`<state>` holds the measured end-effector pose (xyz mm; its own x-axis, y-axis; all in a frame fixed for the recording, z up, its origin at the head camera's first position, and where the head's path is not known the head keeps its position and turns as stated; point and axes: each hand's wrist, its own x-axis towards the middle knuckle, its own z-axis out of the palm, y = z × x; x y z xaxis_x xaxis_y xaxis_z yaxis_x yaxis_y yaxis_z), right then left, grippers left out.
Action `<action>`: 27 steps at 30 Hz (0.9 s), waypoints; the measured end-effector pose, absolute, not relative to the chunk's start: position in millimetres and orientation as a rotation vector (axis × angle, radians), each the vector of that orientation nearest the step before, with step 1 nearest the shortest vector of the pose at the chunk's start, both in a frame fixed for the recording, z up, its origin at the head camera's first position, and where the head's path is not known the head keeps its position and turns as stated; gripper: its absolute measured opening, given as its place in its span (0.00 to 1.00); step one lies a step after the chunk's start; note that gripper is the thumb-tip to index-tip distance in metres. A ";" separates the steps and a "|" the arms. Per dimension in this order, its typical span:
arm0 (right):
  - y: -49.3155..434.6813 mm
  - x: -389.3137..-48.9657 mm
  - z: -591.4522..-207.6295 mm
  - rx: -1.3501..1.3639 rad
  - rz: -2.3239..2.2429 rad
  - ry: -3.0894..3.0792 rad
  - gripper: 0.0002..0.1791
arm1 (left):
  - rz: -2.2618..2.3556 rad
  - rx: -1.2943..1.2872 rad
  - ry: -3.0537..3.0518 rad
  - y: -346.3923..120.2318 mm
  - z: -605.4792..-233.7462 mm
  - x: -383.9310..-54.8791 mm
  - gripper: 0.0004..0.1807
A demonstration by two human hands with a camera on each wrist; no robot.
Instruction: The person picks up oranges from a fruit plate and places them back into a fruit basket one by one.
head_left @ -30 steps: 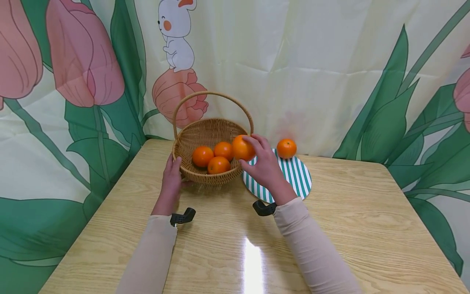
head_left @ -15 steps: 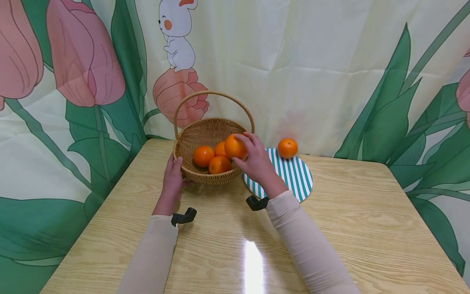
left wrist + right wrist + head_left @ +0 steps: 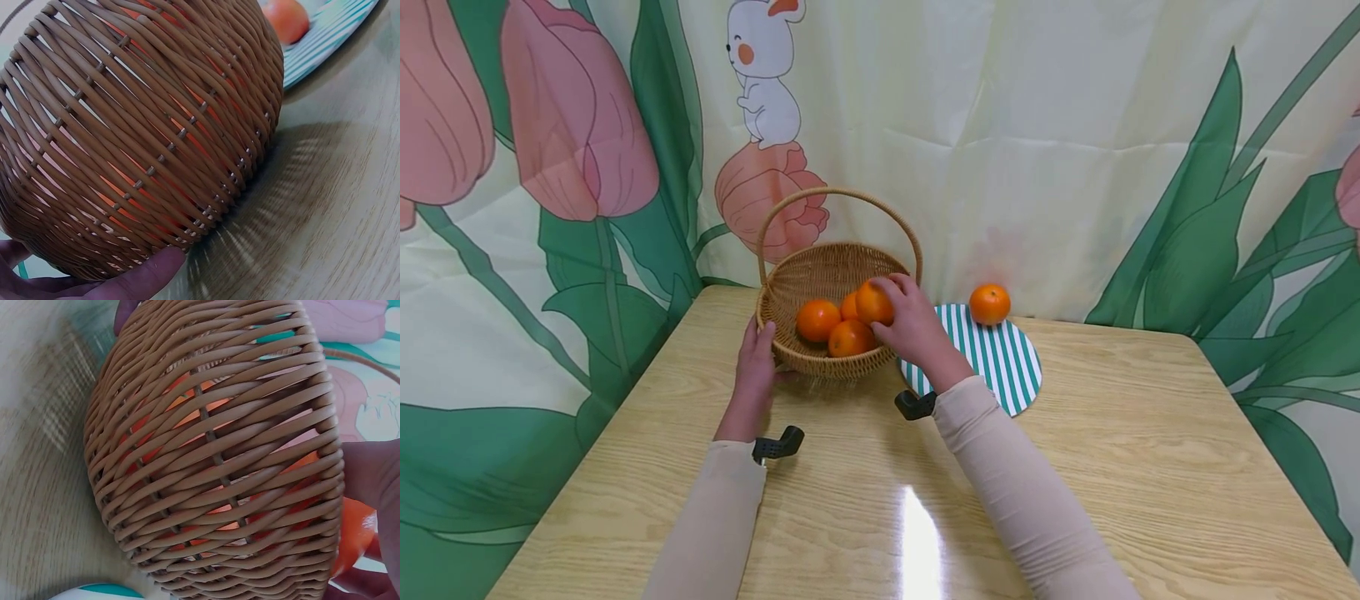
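A wicker basket [image 3: 827, 365] with a tall hoop handle stands at the back left of the table, several oranges [image 3: 817, 320] lying in it. My left hand [image 3: 754, 367] grips its left side, thumb up at the rim; in the left wrist view, fingers [image 3: 147, 273] lie against the basket's lower wall. Inside the right rim, my right hand [image 3: 916, 327] holds another orange [image 3: 873, 302] between thumb and fingers, close over the others. In the right wrist view that held orange [image 3: 356, 537] shows beyond the woven rim, partly hidden by the basket and hand.
Right of the basket lies a round green-and-white striped mat [image 3: 1000, 358]. One orange [image 3: 989, 304] sits on its back edge, near the printed curtain [image 3: 1037, 208] behind the table [image 3: 1150, 442].
My right hand has carried its orange leftward, from over the basket's right rim to inside, beside the other oranges. My left hand keeps its place on the basket.
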<state>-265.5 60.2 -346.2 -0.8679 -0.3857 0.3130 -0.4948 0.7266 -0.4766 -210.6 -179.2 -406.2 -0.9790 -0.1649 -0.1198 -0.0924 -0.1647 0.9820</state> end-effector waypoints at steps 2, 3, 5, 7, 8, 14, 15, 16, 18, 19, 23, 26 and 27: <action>59.5 -267.3 -348.2 0.696 0.816 -2.773 0.32 | -2.341 0.317 -2.005 -178.4 -406.3 -209.7 0.35; 59.2 -268.2 -349.3 0.691 0.808 -2.787 0.31 | -2.340 0.319 -2.008 -178.0 -406.9 -209.7 0.35; 58.9 -269.2 -351.0 0.695 0.785 -2.796 0.30 | -2.344 0.316 -2.015 -176.1 -400.9 -205.4 0.35; 58.9 -269.6 -351.5 0.697 0.774 -2.797 0.28 | -2.342 0.312 -2.017 -176.1 -402.1 -206.0 0.34; 58.8 -269.6 -351.5 0.700 0.772 -2.796 0.27 | -2.340 0.313 -2.016 -176.6 -403.6 -207.5 0.34; 60.2 -268.9 -351.7 0.707 0.770 -2.792 0.21 | -2.305 0.315 -2.018 -181.1 -418.7 -218.6 0.31; 60.9 -268.5 -352.1 0.707 0.771 -2.790 0.21 | -2.299 0.311 -2.015 -181.4 -420.6 -219.7 0.31; 61.5 -268.3 -352.8 0.706 0.769 -2.787 0.20 | -2.296 0.310 -2.016 -181.7 -421.7 -220.4 0.31; 63.2 -267.6 -354.3 0.708 0.770 -2.771 0.19 | -2.292 0.299 -2.014 -182.2 -422.5 -220.9 0.31; 64.1 -267.0 -355.1 0.712 0.775 -2.758 0.18 | -2.296 0.307 -2.008 -182.1 -421.8 -220.8 0.31; 68.4 -264.9 -358.9 0.727 0.806 -2.666 0.15 | -2.321 0.307 -2.004 -181.2 -414.3 -216.7 0.33; 72.3 -263.9 -362.2 0.740 0.824 -2.571 0.14 | -2.342 0.307 -2.000 -179.1 -405.8 -211.3 0.34; 73.7 -263.6 -363.2 0.742 0.828 -2.538 0.14 | -2.346 0.306 -1.999 -178.5 -403.6 -209.5 0.34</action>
<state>-263.6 73.7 -363.2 -0.7934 -0.3657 0.4865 -0.5823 0.6888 -0.4319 -209.5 -178.5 -403.6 -0.9795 -0.1609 -0.1210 -0.0939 -0.1664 0.9816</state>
